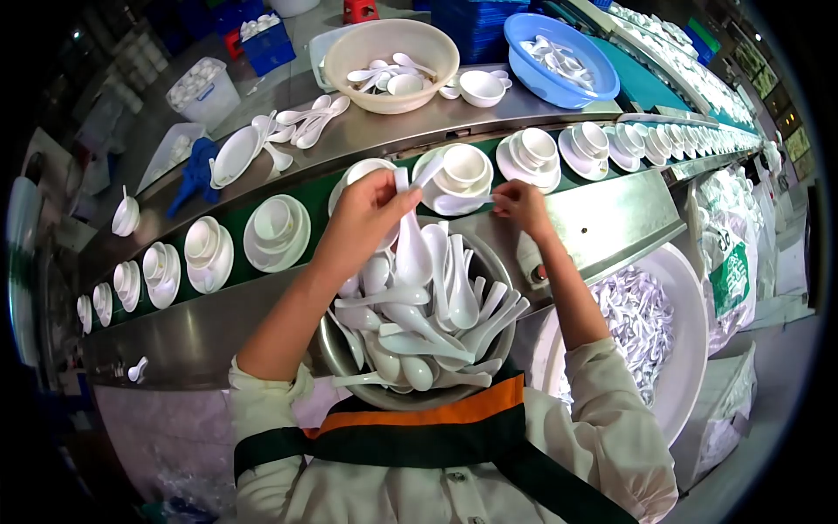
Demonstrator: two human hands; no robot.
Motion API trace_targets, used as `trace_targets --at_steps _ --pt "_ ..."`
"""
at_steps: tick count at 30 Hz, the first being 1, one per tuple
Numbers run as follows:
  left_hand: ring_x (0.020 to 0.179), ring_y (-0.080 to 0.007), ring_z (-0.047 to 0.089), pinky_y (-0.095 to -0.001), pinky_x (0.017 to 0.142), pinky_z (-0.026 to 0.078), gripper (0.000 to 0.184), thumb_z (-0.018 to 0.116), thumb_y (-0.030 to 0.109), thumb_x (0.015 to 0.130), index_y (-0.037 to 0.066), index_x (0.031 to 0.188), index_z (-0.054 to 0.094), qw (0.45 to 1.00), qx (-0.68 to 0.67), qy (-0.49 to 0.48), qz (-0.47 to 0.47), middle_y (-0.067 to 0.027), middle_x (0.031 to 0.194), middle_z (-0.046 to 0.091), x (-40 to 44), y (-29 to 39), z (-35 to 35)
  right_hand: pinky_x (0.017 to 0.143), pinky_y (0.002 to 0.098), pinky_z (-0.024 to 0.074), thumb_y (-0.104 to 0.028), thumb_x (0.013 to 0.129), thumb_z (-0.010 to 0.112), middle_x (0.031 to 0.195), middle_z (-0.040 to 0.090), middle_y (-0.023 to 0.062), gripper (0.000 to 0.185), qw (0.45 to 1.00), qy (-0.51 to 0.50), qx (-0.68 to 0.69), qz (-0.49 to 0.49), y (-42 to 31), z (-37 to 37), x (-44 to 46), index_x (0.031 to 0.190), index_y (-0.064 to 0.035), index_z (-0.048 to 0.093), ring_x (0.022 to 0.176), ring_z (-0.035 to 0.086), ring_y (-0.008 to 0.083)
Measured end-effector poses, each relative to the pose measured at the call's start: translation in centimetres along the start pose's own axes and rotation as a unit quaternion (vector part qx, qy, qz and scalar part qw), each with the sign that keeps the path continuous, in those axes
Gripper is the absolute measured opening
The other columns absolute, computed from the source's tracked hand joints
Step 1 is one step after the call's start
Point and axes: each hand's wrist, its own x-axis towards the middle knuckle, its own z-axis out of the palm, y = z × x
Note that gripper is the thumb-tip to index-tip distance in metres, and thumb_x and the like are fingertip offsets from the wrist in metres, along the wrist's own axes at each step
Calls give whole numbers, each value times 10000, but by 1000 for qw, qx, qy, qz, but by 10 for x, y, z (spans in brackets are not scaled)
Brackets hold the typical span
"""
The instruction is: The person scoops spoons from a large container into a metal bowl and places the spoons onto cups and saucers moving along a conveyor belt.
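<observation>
Above a steel bowl (384,399) of spoons (419,345)

The left hand (377,205) grasps a white spoon (413,253); the right hand (522,210) pinches a second spoon (454,205) by its handle at a plate's (422,160) near edge.

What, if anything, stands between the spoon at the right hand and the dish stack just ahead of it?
Nothing visible does: the spoon, its handle end at the right hand, overlaps the near edge of the dish stack in this view. The left hand is off to the side.
</observation>
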Motion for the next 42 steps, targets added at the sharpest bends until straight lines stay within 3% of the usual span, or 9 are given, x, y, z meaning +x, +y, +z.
trace_targets --at_steps 6,7,9,14,20,29,32,34,42 --pt "570 -116 570 -241 424 452 233 608 218 834 2 878 534 995 -65 37 -66 -56 746 567 36 -9 3 587 278 484 -286 760 670 693 637 84 303 945 66 -294 -126 -27 38 4 955 -59 627 620 599 139" --pt "588 -131 587 -243 429 457 245 611 213 831 -8 895 529 994 -67 42 -70 -71 748 570 41 -11 4 587 278 484 -286 760 670 693 637 84 303 945 65 -293 -129 -45 38 -3 955 -59 627 620 599 139" --pt "625 -169 622 -253 431 468 271 618 197 824 -29 930 512 993 -68 46 -80 -102 755 577 52 -16 5 547 255 484 -287 796 643 745 631 77 338 995 -46 53 -76 -83 33 -19 1012 -30 602 637 591 126" --pt "566 -146 596 -242 409 444 246 624 200 819 -7 886 510 992 -81 34 -91 -85 731 571 64 -23 6 509 224 468 -203 839 595 717 601 53 224 987 -128 -3 -97 -95 28 -24 931 1 612 607 555 90" --pt "479 -99 522 -237 380 406 194 621 197 813 34 809 517 975 -78 191 -78 -41 647 557 46 -66 -65 648 415 482 -237 734 618 755 624 174 198 935 -2 -347 -69 -19 0 4 775 -46 654 698 597 353" --pt "567 -47 476 -210 519 360 219 607 182 833 42 682 532 940 173 285 -72 3 612 540 -14 -116 -116 605 379 492 -368 777 617 790 629 108 344 839 -23 -512 -182 -59 34 1 833 -29 641 659 620 289" --pt "568 -47 478 -209 524 364 218 599 193 839 39 696 543 960 108 256 -36 5 614 540 -12 -111 -102 644 360 483 -386 740 652 840 639 112 346 948 -149 -228 -162 -108 38 -18 847 -57 638 721 630 277" --pt "580 -52 489 -206 550 380 201 580 190 851 31 731 556 966 117 227 -27 -5 631 553 -5 -98 -82 699 333 478 -303 732 680 859 643 114 321 916 -264 -207 -220 -123 42 -28 925 -53 622 780 627 257" --pt "570 -48 486 -192 530 382 207 573 183 848 5 743 581 986 119 116 9 5 631 553 10 -89 -35 670 307 464 -128 728 665 789 624 101 161 916 -241 -197 -251 -125 27 -40 860 -46 624 714 602 222"
